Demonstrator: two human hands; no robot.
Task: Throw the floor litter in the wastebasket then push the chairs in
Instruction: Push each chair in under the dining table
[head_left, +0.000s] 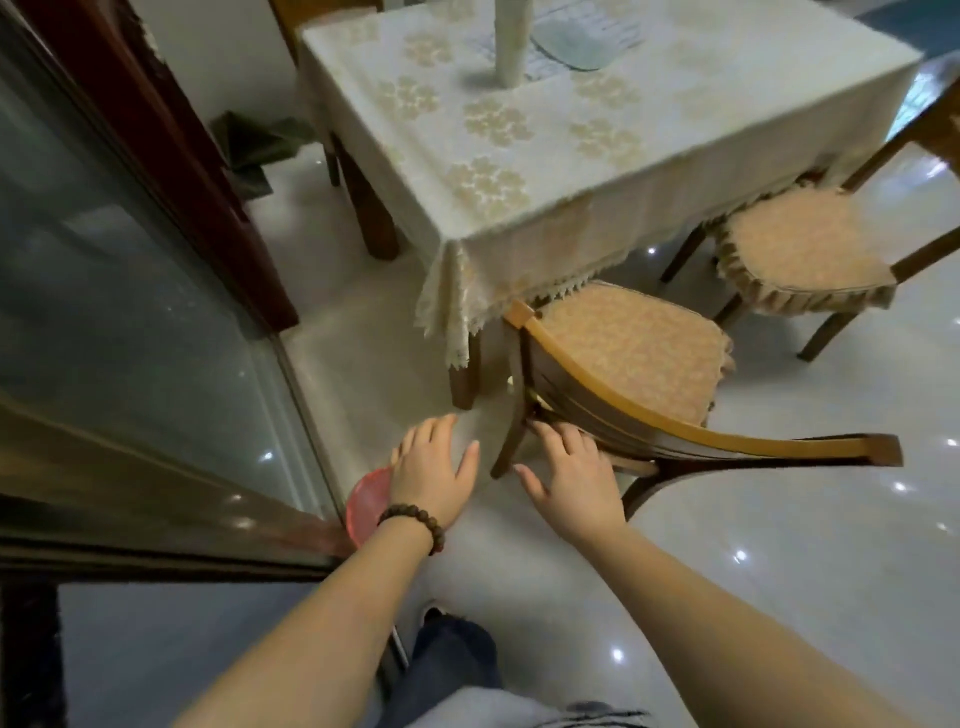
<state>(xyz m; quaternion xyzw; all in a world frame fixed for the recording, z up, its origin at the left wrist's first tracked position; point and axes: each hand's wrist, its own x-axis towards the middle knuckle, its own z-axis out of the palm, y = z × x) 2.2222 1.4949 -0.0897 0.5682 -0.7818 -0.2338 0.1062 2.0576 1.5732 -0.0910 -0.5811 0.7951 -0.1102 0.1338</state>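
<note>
The near wooden chair (623, 395), with a curved light-wood top rail and dark slatted back, carries a peach, woven-looking seat cushion and stands at an angle at the table's corner, its seat only partly under the cloth's edge. The right hand (571, 475) lies against the lower back slats, fingers spread and flat rather than curled around anything; its fingertips vanish into the shadow by the slats, so how firmly they press is unclear. The left hand (434, 470), wearing a dark wooden bead bracelet (415, 525) at the wrist, hovers with fingers splayed over the glossy pale tiled floor (779, 545), holding nothing.

Partly hidden behind that left hand sits a translucent pink plastic wastebasket (366, 506), only its rounded rim showing, just beside a dark-framed glass door (156, 312). Whether it holds anything cannot be seen.

The square table (597, 130) wears a cream cloth with gold floral motifs and a lace-fringed hem. A 2nd wooden chair (800, 249) with a frilled cushion stands at the right, its back cut off by the frame. A crumpled dark green bag-like shape (254, 145) lies by the wall, too blurred to identify.
</note>
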